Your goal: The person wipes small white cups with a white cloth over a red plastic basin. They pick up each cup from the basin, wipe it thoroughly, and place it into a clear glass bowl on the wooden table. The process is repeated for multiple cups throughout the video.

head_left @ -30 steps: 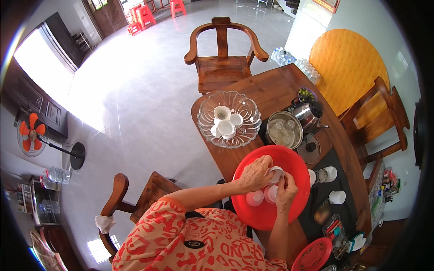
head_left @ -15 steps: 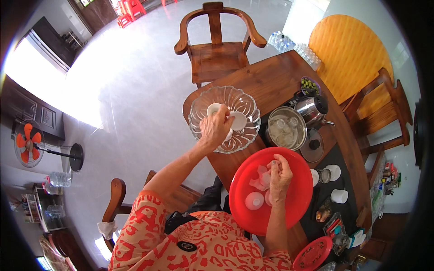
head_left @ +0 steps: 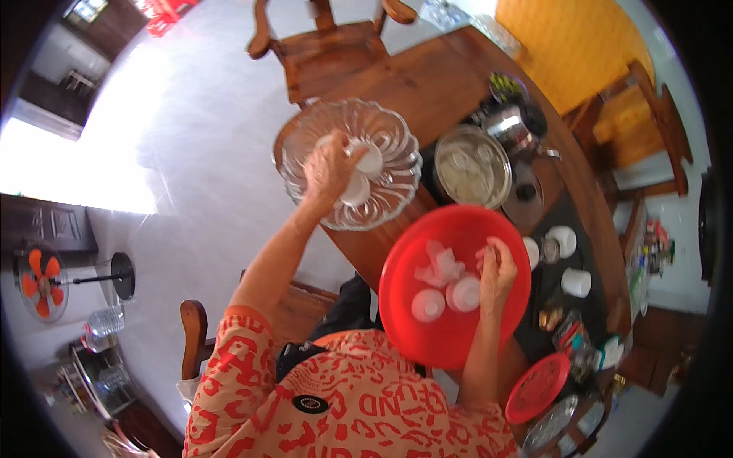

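Observation:
My left hand [head_left: 328,172] reaches into a scalloped clear glass bowl [head_left: 397,183] on the table's left end. Its fingers are closed around a small white cup [head_left: 327,140], which they partly cover. Two more white cups, one nearer the bowl's middle [head_left: 369,159] and one below it [head_left: 355,191], lie beside the hand. Over the right side of a red basin [head_left: 405,336] hangs my right hand [head_left: 496,271], fingers curled together; what they hold, if anything, is hidden. Inside the basin are pale cups [head_left: 428,305] and several translucent pieces [head_left: 441,262].
Behind the basin stands a steel pot [head_left: 469,168] with cups in water, next to a kettle [head_left: 510,128] and a glass lid [head_left: 524,195]. White cups [head_left: 576,282] stand on the dark mat at right. A red tray [head_left: 538,387] is near me; a wooden chair [head_left: 328,53] stands beyond the table.
The whole view has shifted, so the table sits higher and further left. My left hand stays at the cups in the glass bowl. My right hand has moved slightly rightward over the basin, uncovering a cup.

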`<state>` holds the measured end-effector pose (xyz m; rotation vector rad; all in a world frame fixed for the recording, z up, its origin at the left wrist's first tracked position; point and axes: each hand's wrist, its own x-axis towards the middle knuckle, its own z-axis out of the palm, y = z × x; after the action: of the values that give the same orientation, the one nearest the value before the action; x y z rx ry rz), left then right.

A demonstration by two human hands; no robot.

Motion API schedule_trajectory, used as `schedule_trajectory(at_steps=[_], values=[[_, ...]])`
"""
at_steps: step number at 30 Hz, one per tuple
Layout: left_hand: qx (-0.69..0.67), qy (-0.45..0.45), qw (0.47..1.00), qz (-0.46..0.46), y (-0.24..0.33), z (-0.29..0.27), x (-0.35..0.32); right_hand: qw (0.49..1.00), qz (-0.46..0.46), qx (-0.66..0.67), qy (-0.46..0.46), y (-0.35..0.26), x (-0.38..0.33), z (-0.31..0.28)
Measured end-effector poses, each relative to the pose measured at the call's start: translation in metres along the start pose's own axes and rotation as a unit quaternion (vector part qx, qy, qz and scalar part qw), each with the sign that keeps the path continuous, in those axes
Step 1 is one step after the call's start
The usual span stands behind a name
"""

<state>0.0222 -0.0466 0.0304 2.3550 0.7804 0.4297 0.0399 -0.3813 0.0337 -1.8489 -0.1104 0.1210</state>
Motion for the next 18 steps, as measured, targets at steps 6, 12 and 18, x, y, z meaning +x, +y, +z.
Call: schedule_trajectory(at_steps=[6,12,18], values=[[-0.035,0.003,0.985,0.171,0.048,-0.022,-0.045,0.999,0.006,-0.007,0.037,0.010,-0.015,-0.028],[0.033,-0.223,0.835,0.502,0.084,0.023,-0.168,0.965,-0.124,-0.232,-0.010,0.017,-0.022,-0.040],[0.249,-0.335,0.802,0.426,0.099,0.071,-0.226,0.893,-0.228,-0.315,-0.225,0.034,-0.014,0.002]])
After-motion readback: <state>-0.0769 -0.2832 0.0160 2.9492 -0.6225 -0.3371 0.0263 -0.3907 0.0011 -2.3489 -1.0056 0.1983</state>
